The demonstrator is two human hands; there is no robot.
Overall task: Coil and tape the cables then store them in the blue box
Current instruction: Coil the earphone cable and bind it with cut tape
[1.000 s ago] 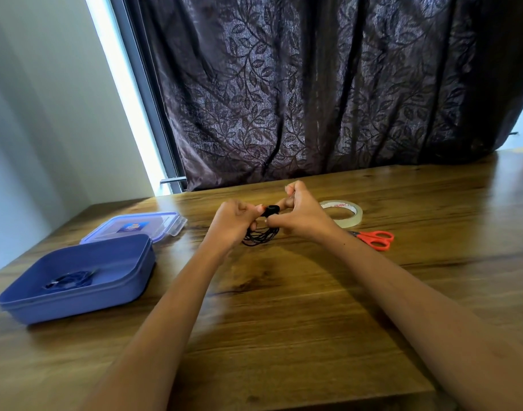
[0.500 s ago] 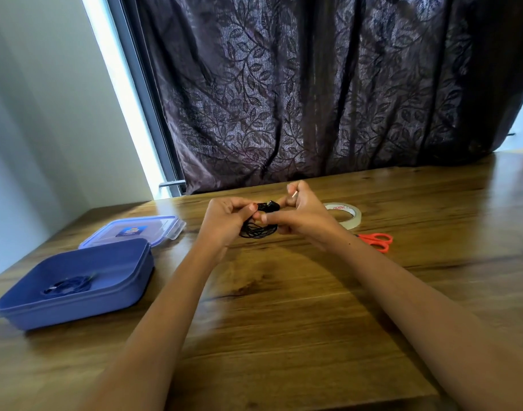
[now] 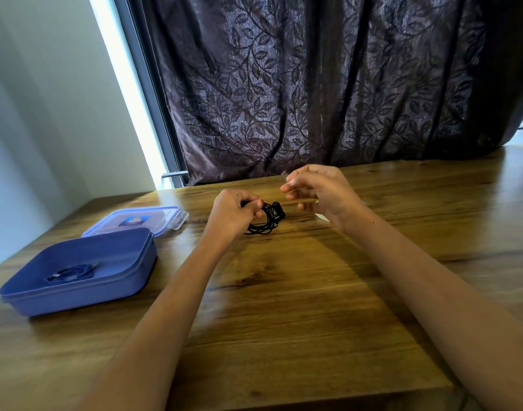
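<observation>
My left hand [image 3: 233,212] grips a coiled black cable [image 3: 267,221] just above the table, left of centre. My right hand [image 3: 319,191] is raised to the right of the coil and apart from it. Its fingers are curled, and thumb and forefinger pinch what looks like a small strip of clear tape. The open blue box [image 3: 76,292] stands at the left with a coiled blue cable [image 3: 70,272] inside. Only a sliver of the tape roll [image 3: 322,216] shows under my right hand.
The box's clear blue lid [image 3: 135,221] lies flat behind the box. A dark leaf-patterned curtain [image 3: 328,84] hangs along the table's far edge. The wooden table [image 3: 284,307] ends in a near edge at the bottom right. The scissors are hidden by my right arm.
My right hand has let go of the coil and risen up and to the right. My left hand has kept hold of the black coil, which is now lower, near the table.
</observation>
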